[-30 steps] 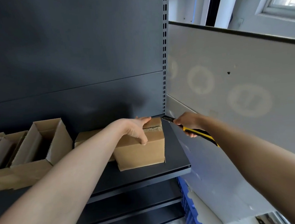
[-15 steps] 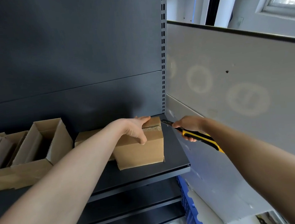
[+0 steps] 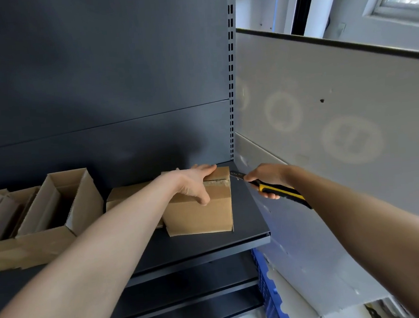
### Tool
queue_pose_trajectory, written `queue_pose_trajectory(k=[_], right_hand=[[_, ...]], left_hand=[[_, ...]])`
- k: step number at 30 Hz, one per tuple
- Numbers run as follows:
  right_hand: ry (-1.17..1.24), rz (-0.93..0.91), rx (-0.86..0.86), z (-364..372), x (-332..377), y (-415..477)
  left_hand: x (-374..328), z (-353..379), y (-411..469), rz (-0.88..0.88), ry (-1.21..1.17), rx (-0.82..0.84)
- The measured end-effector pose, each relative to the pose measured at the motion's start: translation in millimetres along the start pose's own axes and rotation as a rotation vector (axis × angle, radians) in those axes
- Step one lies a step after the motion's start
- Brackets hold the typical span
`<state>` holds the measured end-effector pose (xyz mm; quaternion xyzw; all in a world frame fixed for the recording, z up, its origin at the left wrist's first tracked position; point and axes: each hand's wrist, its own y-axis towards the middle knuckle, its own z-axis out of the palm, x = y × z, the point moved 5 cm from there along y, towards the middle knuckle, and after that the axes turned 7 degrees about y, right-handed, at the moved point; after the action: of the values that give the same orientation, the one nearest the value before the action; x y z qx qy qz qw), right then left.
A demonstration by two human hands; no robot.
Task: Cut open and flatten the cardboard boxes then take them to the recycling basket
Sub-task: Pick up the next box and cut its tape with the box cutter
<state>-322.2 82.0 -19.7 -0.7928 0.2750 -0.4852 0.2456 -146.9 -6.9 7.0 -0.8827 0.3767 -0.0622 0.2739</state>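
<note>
1. Closed box (image 3: 202, 214) sits centre-right of frame on the dark shelf (image 3: 249, 238). The left hand (image 3: 195, 182) presses its lid, fingers straight, thumb down the front face.
2. The right hand (image 3: 267, 179) is wrapped round the utility knife (image 3: 281, 190), blade tip at the box's upper right corner.
3. Risk: the blade points toward the left fingertips, so a slip along the seam could cut them.
4. Versus one second ago: the blade tip is slightly lower and nearer the corner. Left hand and box are unmoved.

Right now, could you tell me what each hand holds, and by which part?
The right hand grips the utility knife by its handle; the left hand presses atop the box.
</note>
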Motion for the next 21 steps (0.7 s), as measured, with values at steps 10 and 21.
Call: queue_pose_trajectory(k=[10, 21], right_hand=[[-0.1, 0.048, 0.089, -6, -10, -10], [-0.719, -0.293, -0.226, -5, 47, -13]], left_hand=[[10, -1, 5, 0.015, -0.049, -0.036], [11, -5, 1, 0.012, -0.124, -0.019]])
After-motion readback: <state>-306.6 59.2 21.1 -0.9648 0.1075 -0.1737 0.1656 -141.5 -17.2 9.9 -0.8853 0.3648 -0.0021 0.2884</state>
